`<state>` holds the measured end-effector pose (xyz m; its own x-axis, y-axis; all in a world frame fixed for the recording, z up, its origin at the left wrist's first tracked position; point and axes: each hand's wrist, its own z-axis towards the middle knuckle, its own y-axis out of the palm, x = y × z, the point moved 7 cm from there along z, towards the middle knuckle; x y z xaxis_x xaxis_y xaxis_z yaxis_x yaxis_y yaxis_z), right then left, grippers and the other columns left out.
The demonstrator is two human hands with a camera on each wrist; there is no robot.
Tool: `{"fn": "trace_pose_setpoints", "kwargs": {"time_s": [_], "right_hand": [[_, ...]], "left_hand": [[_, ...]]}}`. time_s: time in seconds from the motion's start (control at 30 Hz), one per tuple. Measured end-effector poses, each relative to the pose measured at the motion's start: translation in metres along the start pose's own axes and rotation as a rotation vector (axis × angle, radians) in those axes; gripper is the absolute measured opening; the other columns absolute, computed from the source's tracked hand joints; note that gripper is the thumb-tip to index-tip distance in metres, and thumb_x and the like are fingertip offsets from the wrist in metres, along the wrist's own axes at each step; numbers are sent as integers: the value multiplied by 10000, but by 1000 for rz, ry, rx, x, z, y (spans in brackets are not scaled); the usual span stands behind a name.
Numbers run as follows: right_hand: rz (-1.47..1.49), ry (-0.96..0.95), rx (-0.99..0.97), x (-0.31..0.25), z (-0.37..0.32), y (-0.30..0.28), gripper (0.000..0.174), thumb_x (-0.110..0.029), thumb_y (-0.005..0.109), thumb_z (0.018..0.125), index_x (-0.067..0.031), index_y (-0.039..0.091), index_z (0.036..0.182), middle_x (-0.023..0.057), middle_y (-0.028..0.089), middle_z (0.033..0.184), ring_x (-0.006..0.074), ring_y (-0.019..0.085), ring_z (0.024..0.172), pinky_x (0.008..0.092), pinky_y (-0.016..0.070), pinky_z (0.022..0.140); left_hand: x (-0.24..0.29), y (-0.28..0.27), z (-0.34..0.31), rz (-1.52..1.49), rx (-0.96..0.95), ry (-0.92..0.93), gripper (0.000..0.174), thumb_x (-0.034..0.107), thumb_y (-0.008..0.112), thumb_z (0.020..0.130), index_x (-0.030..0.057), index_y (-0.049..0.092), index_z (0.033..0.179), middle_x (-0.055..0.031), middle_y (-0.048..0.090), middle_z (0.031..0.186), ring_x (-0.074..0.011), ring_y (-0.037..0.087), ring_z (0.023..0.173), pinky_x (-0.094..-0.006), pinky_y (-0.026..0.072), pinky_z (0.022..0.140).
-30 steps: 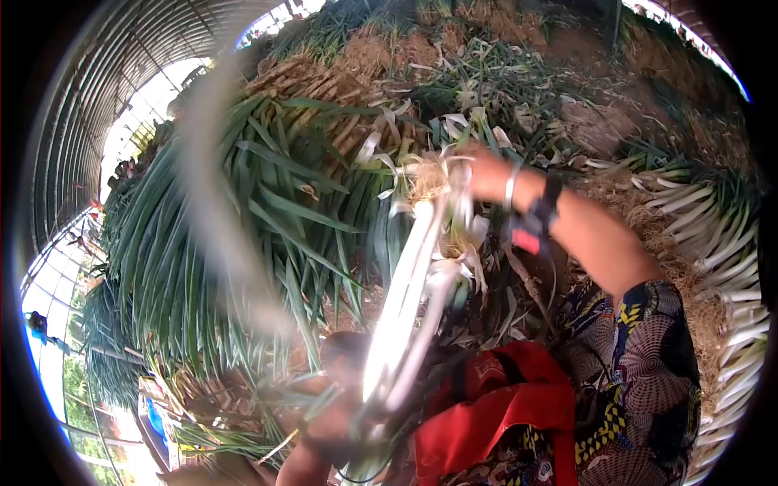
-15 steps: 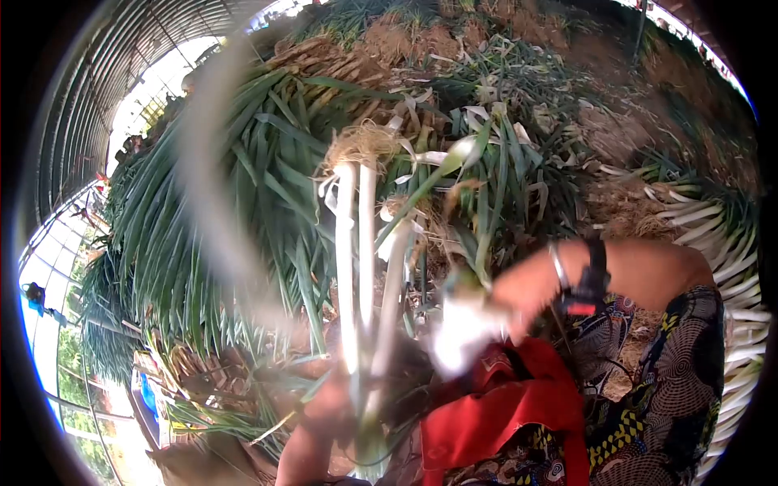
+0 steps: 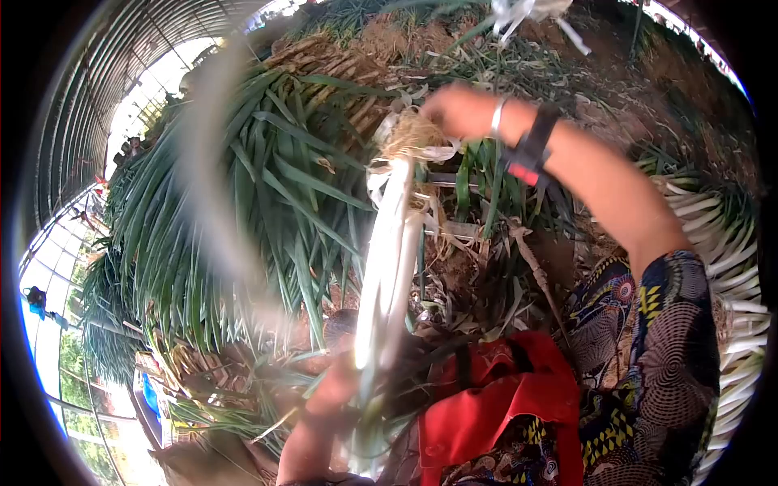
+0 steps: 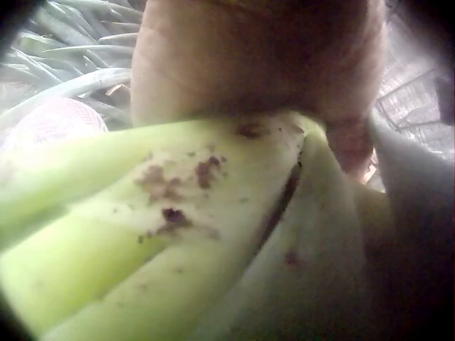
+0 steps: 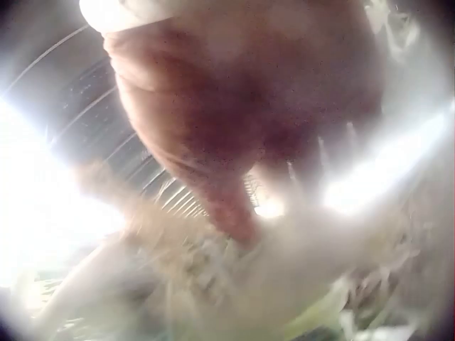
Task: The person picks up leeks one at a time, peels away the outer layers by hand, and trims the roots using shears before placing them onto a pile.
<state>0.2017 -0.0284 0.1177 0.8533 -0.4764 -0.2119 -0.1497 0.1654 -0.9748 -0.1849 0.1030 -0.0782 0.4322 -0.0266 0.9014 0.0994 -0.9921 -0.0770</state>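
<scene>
A few long green onions [image 3: 387,251] stand tilted in front of the body, white stalks up, with a tuft of roots [image 3: 413,136] at the top. My left hand [image 3: 340,364] grips them low down, near their green part. In the left wrist view, pale green stalks [image 4: 170,192] with brown specks pass under the palm. My right hand [image 3: 460,112] is at the root end, fingertips right by the tuft. In the right wrist view its thumb [image 5: 234,213] points down over blurred roots, with a gap to the fingers. A stripped whitish leaf piece [image 3: 535,10] hangs in midair.
A big heap of green onion leaves [image 3: 235,202] lies to the left. Peeled scraps [image 3: 519,81] cover the ground ahead. White-stalked onions [image 3: 737,324] are lined up along the right. A red cloth [image 3: 486,405] lies over the lap.
The right hand went down toward the lap with a whitish leaf piece, then came back up to the roots. That piece now flies at the top. The left hand keeps its grip.
</scene>
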Motion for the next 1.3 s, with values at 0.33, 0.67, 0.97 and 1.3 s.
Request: {"fn": "trace_pose_setpoints", "kwargs": {"time_s": [0.33,0.67,0.97,1.3], "right_hand": [[397,-335,-155,-94,-73,112,334,-195,681,769,-65,626,1072,122,641,1020,258,608,932,364,477,859],[-303,651,388,165,-95,32,181,-185,536,863,-75,679,860,175,679,944,328,668,860,424,525,739],[235,422,124,85,-100,49,552,-402,705,794,9,608,1151,206,600,1188,289,591,1086,358,472,914],[1094,248,302,-26,-64,186,518,-153,740,746,-81,564,1228,110,662,859,216,602,621,340,505,589]], "left_hand": [[3,15,-5,93,-125,59,591,28,839,636,37,567,1160,9,607,926,-105,561,852,-266,487,732],[-12,9,-26,-188,2,5,524,91,785,629,-13,586,1102,-53,648,925,-160,627,812,-300,522,737],[-20,2,0,-307,-78,98,791,320,903,545,-36,569,1168,-100,660,1007,-194,639,866,-321,521,797],[-10,17,-12,-255,-36,57,631,136,825,612,-27,563,1163,-78,655,977,-163,630,794,-307,522,730]]}}
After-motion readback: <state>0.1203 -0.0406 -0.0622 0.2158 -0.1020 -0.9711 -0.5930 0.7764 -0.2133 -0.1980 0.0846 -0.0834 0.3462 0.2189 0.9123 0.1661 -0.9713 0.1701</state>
